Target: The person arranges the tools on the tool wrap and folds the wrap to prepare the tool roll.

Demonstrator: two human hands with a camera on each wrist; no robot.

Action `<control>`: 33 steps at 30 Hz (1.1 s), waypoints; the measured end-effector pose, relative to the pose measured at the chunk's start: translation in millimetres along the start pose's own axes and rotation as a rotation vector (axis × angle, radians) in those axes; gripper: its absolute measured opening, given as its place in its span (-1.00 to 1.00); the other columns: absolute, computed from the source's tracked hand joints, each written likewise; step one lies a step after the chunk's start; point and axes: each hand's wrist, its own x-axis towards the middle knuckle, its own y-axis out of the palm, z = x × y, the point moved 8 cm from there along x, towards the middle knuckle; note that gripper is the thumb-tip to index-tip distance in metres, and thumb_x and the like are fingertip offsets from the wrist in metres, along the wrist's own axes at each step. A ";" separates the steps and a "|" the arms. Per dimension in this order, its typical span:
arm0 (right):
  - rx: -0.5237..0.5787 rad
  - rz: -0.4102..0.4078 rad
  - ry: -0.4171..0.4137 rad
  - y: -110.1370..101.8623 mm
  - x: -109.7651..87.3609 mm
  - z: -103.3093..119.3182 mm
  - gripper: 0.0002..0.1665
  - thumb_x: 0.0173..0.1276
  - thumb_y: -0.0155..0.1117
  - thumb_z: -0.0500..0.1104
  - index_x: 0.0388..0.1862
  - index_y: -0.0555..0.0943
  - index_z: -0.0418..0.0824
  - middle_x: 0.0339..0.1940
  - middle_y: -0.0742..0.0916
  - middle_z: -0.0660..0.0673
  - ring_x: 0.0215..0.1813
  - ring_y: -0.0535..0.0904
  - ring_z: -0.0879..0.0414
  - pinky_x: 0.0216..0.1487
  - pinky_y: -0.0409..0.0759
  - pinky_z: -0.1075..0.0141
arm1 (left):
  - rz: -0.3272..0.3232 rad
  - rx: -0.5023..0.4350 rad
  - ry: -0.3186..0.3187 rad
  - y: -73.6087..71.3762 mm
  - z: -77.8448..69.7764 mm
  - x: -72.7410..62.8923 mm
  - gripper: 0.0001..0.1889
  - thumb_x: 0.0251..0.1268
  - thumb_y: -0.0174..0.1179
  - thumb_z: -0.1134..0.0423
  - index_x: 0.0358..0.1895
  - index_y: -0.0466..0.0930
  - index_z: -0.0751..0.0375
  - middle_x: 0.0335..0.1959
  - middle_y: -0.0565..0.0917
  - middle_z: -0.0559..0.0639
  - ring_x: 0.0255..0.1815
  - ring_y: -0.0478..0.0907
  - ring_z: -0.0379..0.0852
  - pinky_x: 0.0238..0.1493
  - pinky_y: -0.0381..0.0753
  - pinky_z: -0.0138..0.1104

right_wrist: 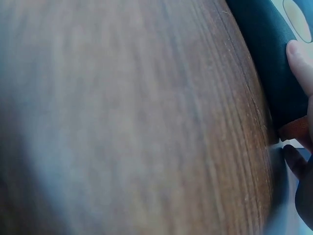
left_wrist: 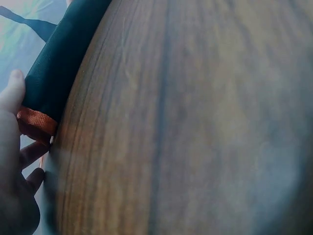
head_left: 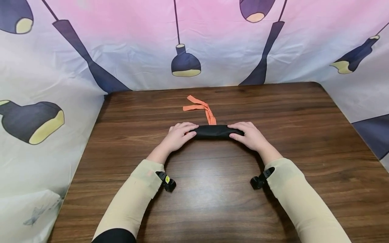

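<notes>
A black rolled-up bundle [head_left: 212, 132] with a smooth surface lies crosswise on the wooden table. Orange edging [left_wrist: 37, 121] shows at its left end, and more orange edging [right_wrist: 293, 129] at its right end. Two flat orange ties [head_left: 209, 113] extend from its far side onto the tabletop. My left hand [head_left: 179, 136] grips the left end, thumb on the near side and fingers over the top. At the right end my right hand [head_left: 250, 136] holds it in the same way. The underside of the roll is hidden.
The brown wooden table [head_left: 206, 202] reaches out on all sides of the roll. Behind it hangs a pale cloth backdrop [head_left: 146, 60] printed with dark lamps, which also drops along the left and right sides. Small black cameras are strapped at both wrists.
</notes>
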 end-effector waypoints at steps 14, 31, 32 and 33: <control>0.036 0.023 0.037 1.4 1.2 -2.7 -0.48 0.31 0.20 0.11 0.20 0.54 -0.05 0.19 0.55 -0.14 0.25 0.30 -0.13 0.23 0.19 -0.04 | -0.004 -0.088 -0.024 -1.6 9.4 -3.2 -0.55 0.34 0.08 -0.05 0.24 0.47 -0.05 0.26 0.42 -0.04 0.25 0.25 0.03 0.13 0.09 0.04; 0.057 0.021 0.077 0.3 -2.5 -15.5 -0.41 0.32 0.15 0.17 0.25 0.48 -0.06 0.19 0.54 -0.14 0.25 0.29 -0.14 0.21 0.21 -0.07 | -0.006 -0.111 -0.036 -3.1 4.6 0.2 -0.57 0.33 0.10 0.01 0.24 0.46 -0.01 0.24 0.44 -0.02 0.23 0.27 0.07 0.15 0.08 0.08; 0.060 0.024 0.080 1.0 -3.2 -16.4 -0.41 0.32 0.15 0.17 0.25 0.48 -0.06 0.20 0.54 -0.14 0.25 0.29 -0.14 0.22 0.20 -0.07 | -0.004 -0.113 -0.039 -2.2 4.6 0.1 -0.56 0.33 0.10 0.01 0.24 0.46 -0.01 0.24 0.44 -0.02 0.23 0.26 0.07 0.15 0.08 0.08; 0.061 0.024 0.081 1.5 -3.7 -17.2 -0.41 0.33 0.15 0.16 0.26 0.47 -0.07 0.20 0.53 -0.14 0.26 0.29 -0.14 0.22 0.20 -0.08 | -0.002 -0.117 -0.041 -1.3 4.9 0.0 -0.56 0.33 0.10 0.00 0.24 0.46 -0.01 0.25 0.44 -0.01 0.23 0.26 0.07 0.16 0.07 0.08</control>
